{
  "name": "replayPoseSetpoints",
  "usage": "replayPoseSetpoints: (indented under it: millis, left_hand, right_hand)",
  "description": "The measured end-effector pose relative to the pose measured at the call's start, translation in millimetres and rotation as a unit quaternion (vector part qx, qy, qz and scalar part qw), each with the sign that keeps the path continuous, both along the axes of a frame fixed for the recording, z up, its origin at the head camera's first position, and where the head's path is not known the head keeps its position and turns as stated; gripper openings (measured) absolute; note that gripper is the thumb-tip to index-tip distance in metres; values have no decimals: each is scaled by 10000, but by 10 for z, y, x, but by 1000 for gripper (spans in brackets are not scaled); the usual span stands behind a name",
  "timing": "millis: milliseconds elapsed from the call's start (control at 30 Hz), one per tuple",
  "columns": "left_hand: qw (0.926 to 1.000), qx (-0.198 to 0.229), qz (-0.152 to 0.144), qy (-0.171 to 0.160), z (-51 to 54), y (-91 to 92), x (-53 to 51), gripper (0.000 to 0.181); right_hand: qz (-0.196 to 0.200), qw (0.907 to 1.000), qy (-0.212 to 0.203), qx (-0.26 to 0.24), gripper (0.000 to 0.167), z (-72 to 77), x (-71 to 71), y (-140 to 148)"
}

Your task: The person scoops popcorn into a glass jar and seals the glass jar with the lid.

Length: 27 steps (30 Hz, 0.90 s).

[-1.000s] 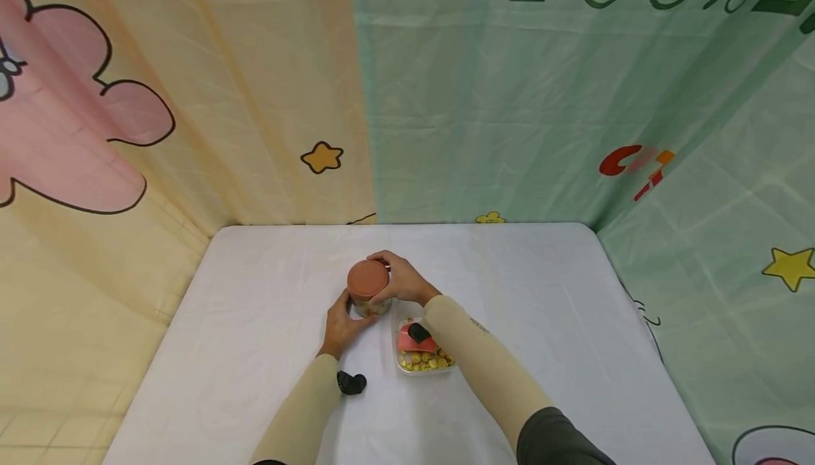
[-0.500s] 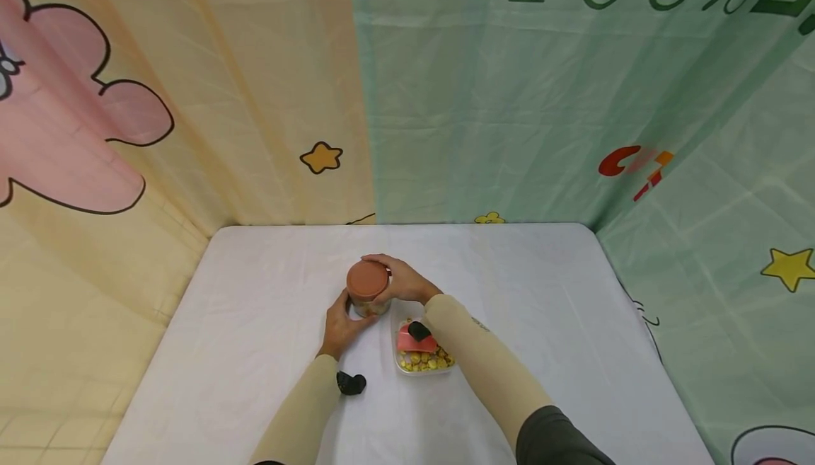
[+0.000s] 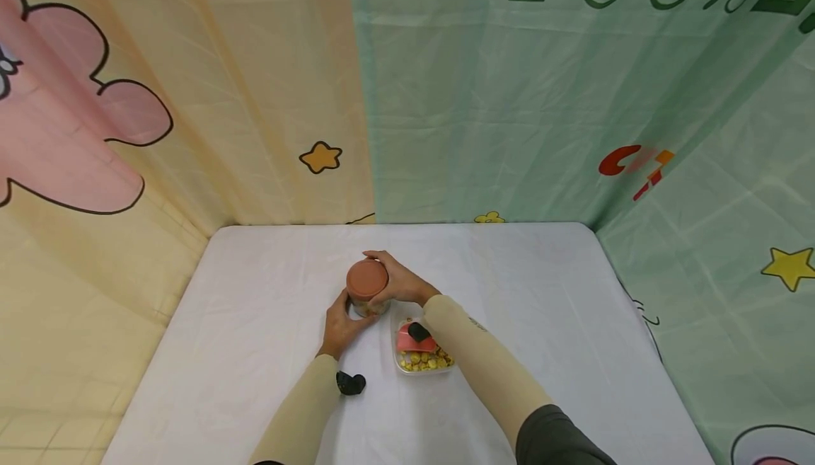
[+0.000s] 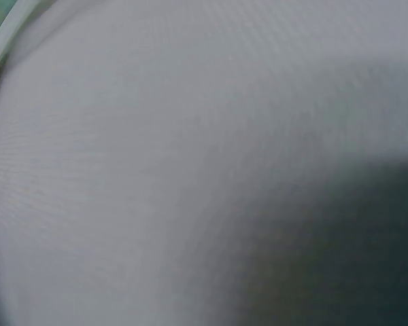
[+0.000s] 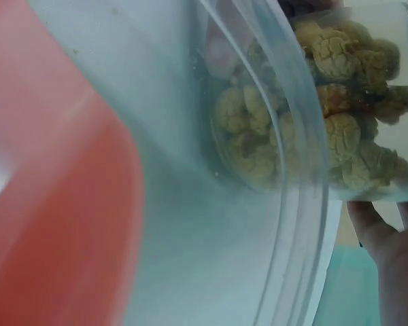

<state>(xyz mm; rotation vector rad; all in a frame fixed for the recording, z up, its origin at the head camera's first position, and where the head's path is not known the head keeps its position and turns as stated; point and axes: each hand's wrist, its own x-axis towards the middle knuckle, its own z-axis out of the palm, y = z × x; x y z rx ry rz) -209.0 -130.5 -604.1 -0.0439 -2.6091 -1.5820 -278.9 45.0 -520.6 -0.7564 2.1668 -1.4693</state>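
Observation:
A clear jar holding wrinkled tan dried pieces stands on the white table, capped by a round reddish-brown lid. My left hand grips the jar's lower body, thumb at the near side. From the right, my right hand holds the lid by its edge, with thumb in front and fingers behind. In the right wrist view, part of a hand shows beside the jar. Whether the lid sits loose or tight cannot be seen.
Below my right forearm sits a clear plastic box with yellow pieces and a pink object in it. The white tabletop meets printed curtains at the back and sides. White cloth and dark blur fill most of the left wrist view.
The fingers of my right hand have shifted slightly at the lid's edge. My left hand, the jar and the plastic box stay in place.

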Motion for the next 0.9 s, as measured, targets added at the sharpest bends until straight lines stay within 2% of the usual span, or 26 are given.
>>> replayPoseSetpoints:
  millis: [67,167,300,533,700,900]
  left_hand:
    - [10000,-20,11,-16,4,2,-3,87]
    - [10000,-41,34,-40,16,8,-6,87]
    - [10000,-38,54,-32,18,13,0,87]
    - [10000,-2,67,-3,0,11,4,87]
    - [10000,13,55,-60,13,15,11,88]
    - [10000,-2,62,-16,2,11,9,88]
  right_hand:
    - [197,9997,-86,-76,97,6,-8,14]
    - [271,9990,-296,-186,93,21,-19,34]
    - [69,9990,-402,-203,91,25,-24,38]
    - [-252,9996,-133,-81,90,6,-1,12]
    - [-358,9993,-106,-58,91,-5,12,-7]
    - [25,9997,-224,-82,94,-1,12,23]
